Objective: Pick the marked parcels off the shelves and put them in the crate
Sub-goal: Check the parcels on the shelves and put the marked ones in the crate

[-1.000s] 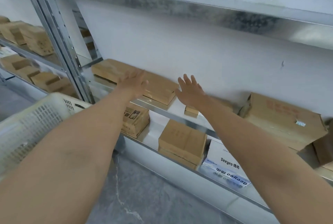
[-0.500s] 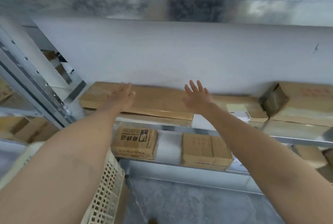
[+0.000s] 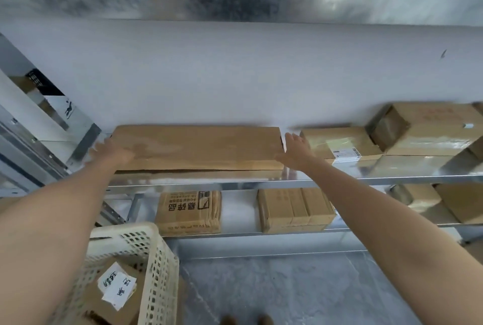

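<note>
A long flat cardboard parcel (image 3: 198,147) lies on the middle shelf (image 3: 392,179) against the white wall. My left hand (image 3: 115,151) rests on its left end, blurred, fingers spread over the top. My right hand (image 3: 294,151) is at its right end, fingers straight and touching the short side. A cream perforated crate (image 3: 156,267) stands at the lower left; inside it lies a brown parcel (image 3: 109,306) with white handwritten labels.
Right of the long parcel sit a labelled box (image 3: 339,141) and a bigger taped box (image 3: 428,128). The lower shelf holds a printed box (image 3: 189,212), a plain box (image 3: 295,209) and more boxes at the right. A steel upright (image 3: 34,141) stands left. Grey floor below.
Both hands have reached further forward and apart, from above the long parcel to its two ends. The view has shifted so the crate's inside with the labelled parcel shows.
</note>
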Tool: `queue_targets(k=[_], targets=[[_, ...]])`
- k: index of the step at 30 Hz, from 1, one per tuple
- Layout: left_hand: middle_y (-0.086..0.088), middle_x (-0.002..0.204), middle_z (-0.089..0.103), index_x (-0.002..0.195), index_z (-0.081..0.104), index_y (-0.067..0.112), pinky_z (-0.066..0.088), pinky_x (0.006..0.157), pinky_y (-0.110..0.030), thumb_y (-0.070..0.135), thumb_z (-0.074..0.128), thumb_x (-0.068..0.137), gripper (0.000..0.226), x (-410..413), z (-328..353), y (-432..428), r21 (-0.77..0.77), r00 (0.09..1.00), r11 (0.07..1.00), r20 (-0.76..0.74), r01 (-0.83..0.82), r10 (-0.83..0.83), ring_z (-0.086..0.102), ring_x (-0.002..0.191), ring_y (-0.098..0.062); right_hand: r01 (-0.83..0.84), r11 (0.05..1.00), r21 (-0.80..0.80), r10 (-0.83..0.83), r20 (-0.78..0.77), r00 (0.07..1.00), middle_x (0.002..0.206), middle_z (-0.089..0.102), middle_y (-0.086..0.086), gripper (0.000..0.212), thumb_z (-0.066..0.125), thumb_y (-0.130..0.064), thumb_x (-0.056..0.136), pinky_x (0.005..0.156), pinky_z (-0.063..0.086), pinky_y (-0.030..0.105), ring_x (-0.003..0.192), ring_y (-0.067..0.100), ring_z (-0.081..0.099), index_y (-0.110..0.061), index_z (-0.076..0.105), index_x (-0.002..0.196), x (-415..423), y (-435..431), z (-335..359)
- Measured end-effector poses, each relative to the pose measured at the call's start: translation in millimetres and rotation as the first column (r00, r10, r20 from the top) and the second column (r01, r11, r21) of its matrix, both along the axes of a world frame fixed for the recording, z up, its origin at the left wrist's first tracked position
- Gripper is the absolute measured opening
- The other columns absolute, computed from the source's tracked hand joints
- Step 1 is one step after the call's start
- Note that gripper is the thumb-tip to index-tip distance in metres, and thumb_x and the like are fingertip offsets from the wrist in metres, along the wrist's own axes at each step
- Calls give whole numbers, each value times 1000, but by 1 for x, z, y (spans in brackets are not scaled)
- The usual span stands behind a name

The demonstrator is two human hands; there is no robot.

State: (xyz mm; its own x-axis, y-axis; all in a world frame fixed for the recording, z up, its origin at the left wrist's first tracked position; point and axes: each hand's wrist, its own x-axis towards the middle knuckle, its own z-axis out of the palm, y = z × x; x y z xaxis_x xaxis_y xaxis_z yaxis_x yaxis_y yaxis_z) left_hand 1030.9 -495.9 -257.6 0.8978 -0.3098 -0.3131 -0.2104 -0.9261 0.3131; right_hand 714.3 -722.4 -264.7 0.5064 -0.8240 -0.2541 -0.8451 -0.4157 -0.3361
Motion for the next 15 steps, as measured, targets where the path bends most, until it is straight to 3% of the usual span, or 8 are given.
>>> queue_targets(k=[2,5,8,11,12,15], targets=[[-24,145,37,142,32,-4,34,108,-45,43,70,79,87,9,-2,5,-74,997,996,-70,-44,38,36,133,-38,58,995,81,-65,86,994,109,52,7,25,52,-22,89,87,33,32,111,26,44,-10,42,107,3,1,-2],[-26,134,48,132,43,-11,41,98,-40,17,70,81,63,22,-5,9,-140,991,985,-104,-97,83,49,121,-38,140,945,294,-224,274,935,122,59,8,34,57,-18,87,79,41,31,97,22,51,-9,45,117,9,2,-5],[-25,143,38,139,31,-10,37,103,-43,13,74,78,78,26,-2,12,-181,988,977,-127,-109,87,40,130,-39,246,911,331,-353,317,880,132,52,10,59,59,-23,89,89,41,31,107,22,51,-3,35,139,15,-1,-1],[-23,147,33,142,26,-7,37,101,-42,14,78,74,89,28,3,14,-142,988,985,-132,-94,75,37,132,-38,300,886,353,-422,347,838,136,47,15,56,61,-16,90,101,39,36,125,30,47,5,37,137,17,-3,-1],[-22,147,32,143,26,-6,38,100,-42,16,80,71,93,30,3,15,-107,987,991,-147,-78,62,37,131,-37,312,884,347,-430,346,834,132,50,18,52,60,-11,89,100,41,37,122,31,50,8,41,133,17,-4,-1],[-19,150,27,144,23,-3,36,104,-44,17,83,67,99,31,3,20,-69,963,997,-269,-43,23,33,134,-35,319,890,325,-419,309,854,96,52,14,34,55,1,84,72,42,30,87,25,50,11,55,117,13,-4,-3]])
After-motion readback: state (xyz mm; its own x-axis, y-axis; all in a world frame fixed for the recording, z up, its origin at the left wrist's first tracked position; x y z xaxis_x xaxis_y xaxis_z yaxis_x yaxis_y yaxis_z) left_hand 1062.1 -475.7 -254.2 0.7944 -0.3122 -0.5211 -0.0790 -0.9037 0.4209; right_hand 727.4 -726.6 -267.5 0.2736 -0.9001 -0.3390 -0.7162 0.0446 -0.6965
